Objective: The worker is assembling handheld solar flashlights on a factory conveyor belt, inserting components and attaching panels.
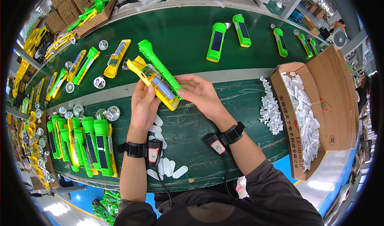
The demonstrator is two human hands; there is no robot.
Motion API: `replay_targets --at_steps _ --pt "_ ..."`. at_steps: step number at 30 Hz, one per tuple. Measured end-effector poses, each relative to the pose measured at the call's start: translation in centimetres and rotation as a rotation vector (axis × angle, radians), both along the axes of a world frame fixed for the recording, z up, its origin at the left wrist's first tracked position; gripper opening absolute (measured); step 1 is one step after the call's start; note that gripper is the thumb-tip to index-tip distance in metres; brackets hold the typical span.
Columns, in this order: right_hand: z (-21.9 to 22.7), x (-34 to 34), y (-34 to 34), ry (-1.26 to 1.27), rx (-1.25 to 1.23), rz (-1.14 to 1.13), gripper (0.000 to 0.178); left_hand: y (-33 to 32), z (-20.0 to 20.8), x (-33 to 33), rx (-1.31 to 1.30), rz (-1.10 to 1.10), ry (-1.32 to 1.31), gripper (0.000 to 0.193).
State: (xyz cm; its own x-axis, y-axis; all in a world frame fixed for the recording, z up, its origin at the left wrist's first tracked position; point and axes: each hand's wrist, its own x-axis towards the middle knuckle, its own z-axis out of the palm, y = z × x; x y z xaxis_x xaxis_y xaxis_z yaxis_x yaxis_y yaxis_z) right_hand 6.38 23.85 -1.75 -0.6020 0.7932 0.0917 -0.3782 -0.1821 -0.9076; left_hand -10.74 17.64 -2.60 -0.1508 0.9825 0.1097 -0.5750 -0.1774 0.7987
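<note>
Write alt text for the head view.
Two bare hands, left hand and right hand, hold an opened yellow and green torch over a green workbench. Finished green torches lie left; a cardboard box of white parts sits right.

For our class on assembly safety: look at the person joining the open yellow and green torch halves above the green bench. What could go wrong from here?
1. The open yellow torch half shows bare wiring and a battery; squeezing the green half on might pinch a wire.
2. The left hand and right hand hold it in mid-air; a slip could drop it on the white plastic pieces.
</note>
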Motion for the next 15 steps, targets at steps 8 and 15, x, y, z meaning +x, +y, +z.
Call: replay_targets --at_steps 8,15 --pt "-0.23 -0.21 0.0 -0.004 0.011 0.006 0.041 -0.01 0.05 -0.13 -0.015 -0.002 -0.021 0.041" --pt "-0.3 -0.51 -0.64 -0.165 0.124 0.141 0.044 -0.14 -0.12 0.08 -0.008 0.002 0.026 0.045"
